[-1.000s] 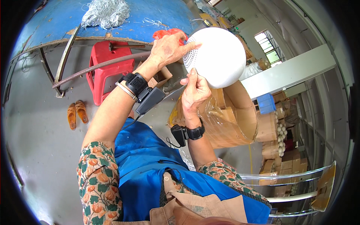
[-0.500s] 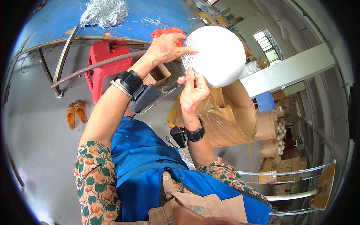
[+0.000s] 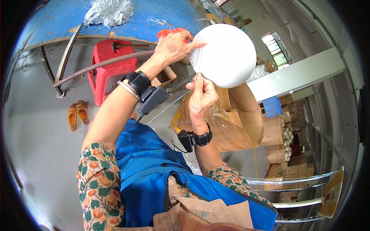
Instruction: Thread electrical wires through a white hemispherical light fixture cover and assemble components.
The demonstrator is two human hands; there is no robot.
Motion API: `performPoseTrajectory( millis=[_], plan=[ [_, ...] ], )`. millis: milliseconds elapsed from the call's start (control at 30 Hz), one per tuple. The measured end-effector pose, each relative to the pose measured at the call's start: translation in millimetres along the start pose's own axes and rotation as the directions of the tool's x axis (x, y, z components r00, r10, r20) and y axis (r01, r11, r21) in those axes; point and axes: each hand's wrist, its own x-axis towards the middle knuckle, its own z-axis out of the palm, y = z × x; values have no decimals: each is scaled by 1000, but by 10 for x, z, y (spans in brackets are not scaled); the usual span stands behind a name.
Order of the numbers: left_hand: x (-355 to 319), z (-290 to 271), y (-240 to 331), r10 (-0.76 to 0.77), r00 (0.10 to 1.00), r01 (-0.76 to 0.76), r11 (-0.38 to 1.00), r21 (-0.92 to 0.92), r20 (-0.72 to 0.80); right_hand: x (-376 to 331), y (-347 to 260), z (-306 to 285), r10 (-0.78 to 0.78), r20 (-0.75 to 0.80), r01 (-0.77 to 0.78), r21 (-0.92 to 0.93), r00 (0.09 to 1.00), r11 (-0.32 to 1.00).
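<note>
A large smooth white ball (image 3: 229, 56) is held up in front of me, with rows of small silvery beads (image 3: 195, 54) curving over its left side. My left hand (image 3: 173, 48) grips that side, its thumb pressed on the white surface just above the rows; its other fingertips are partly hidden. Below, my right hand (image 3: 203, 94) pinches a thin silvery bead strand (image 3: 173, 103) against the ball's lower left edge. The strand hangs down slackly toward my lap. Something bright red (image 3: 169, 32) shows behind my left fingers; I cannot tell whether they touch it.
A blue-topped table (image 3: 154, 30) bears a silvery tangled heap (image 3: 109, 12). Under its edge a hammer (image 3: 131, 46) lies on a red stool (image 3: 110, 75). An open cardboard box (image 3: 241, 127) stands right of my right hand. Orange slippers (image 3: 78, 115) lie on the floor at left.
The ball and both hands have shifted slightly to the right in the picture. My right fingertips have lowered a little along the ball's edge, still pinching the strand.
</note>
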Motion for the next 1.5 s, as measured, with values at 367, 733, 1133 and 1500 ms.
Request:
performPoseTrajectory(
  millis=[367, 733, 1133, 1500],
  plan=[
    [24, 98, -83, 36, 999, -35, 998, -49, 17, 44, 137, 70, -25, -73, 28, 29, 997, 999],
    [-11, -4, -149, 191, 977, -187, 981, -51, 94, 31, 43, 72, 2, -23, -1, 18, 1000, 1000],
    [53, 30, -151, 119, 992, -116, 990, -79, 45, -47, 33, -62, -66, 36, 67, -26, 997, 997],
    [37, 85, -90, 38, 999, -38, 996, -77, 5, 74, 133, 11, -65, -9, 65, 8, 998, 998]
  ],
)
